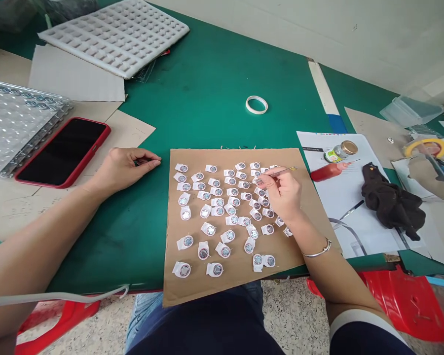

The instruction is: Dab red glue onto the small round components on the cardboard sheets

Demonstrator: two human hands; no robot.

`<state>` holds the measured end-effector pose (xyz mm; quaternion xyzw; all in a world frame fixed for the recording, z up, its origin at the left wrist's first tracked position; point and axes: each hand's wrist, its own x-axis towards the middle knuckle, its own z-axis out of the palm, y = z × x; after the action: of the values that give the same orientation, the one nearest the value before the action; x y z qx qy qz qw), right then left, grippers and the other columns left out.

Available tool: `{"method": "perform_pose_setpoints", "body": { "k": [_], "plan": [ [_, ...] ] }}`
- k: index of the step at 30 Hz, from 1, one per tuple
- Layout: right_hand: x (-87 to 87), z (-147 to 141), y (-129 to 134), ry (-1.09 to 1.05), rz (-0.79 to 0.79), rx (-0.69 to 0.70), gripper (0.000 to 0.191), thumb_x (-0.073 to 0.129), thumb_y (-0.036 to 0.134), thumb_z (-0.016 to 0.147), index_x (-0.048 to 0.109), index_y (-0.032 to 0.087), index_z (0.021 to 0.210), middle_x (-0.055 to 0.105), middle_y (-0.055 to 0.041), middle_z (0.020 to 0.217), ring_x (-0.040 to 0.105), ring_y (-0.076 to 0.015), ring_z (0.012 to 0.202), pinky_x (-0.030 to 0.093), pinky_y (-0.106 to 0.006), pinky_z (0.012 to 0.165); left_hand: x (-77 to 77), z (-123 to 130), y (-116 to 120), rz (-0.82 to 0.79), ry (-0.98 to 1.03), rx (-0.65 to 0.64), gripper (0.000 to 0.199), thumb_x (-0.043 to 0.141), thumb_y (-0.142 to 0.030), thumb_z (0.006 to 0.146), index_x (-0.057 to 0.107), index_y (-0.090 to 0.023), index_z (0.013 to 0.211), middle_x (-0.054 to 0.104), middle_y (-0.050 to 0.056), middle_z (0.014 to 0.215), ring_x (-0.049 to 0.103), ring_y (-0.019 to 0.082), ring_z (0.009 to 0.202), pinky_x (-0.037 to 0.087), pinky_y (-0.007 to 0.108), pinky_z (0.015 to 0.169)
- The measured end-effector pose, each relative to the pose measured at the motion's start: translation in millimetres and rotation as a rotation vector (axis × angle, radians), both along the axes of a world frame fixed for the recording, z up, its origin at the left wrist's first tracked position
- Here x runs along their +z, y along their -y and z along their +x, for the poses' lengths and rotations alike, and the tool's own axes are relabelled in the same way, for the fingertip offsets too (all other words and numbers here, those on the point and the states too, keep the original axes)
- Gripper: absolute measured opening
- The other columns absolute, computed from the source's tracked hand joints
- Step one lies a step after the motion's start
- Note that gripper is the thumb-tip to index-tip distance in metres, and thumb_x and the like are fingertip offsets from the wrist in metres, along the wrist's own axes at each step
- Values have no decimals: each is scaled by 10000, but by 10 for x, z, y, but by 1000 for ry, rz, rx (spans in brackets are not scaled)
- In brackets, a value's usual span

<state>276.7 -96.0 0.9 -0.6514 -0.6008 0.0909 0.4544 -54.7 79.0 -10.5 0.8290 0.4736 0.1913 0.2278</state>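
My right hand point(283, 193) is closed in a pinch around a slim metal tool point(283, 171), thin and pen-like, its exact kind unclear. Its tip is close to the upper right of a brown cardboard sheet point(192, 291). Many small round metallic discs lie on that sheet, each on a white paper tab; one disc point(185, 269) sits near the front left corner, another point(215, 269) to its right. The hand hides some discs. To the left of the cardboard, my left hand point(128, 170) rests on the green table, fingers curled in, with nothing visible in it.
A red-cased phone point(62, 153) and a bubble-wrapped pack point(18, 128) lie at left. Behind stands a white gridded tray point(118, 34). A tape roll point(256, 105) lies beyond the cardboard. At right are a small jar point(340, 152), red bottle point(327, 171) and dark cloth point(392, 202).
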Motion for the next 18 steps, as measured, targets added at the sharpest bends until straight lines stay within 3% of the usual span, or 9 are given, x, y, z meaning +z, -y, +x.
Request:
{"method": "perform_pose_setpoints", "body": {
  "k": [9, 15, 18],
  "plan": [
    [0, -20, -7, 24, -4, 2, 103, 537, 289, 844, 503, 192, 833, 640, -10, 839, 646, -89, 563, 464, -218, 457, -3, -7, -5, 10, -10, 4, 305, 585, -437, 762, 701, -197, 912, 670, 5, 733, 516, 85, 576, 392, 184, 562],
    [-6, -38, -13, 89, 15, 14, 108, 521, 262, 852, 470, 200, 779, 628, 3, 753, 647, -99, 580, 498, -233, 496, -28, 7, 13, 9, 5, 30, 314, 582, -450, 759, 704, -197, 902, 670, 5, 744, 540, 97, 612, 410, 189, 583],
    [-26, -35, -44, 23, -7, -16, 108, 517, 268, 853, 464, 200, 788, 618, 2, 748, 653, -104, 592, 508, -236, 503, -29, 9, 14, 27, -7, 46, 313, 574, -456, 767, 701, -210, 912, 662, -6, 727, 524, 91, 598, 399, 184, 559]
  ]
}}
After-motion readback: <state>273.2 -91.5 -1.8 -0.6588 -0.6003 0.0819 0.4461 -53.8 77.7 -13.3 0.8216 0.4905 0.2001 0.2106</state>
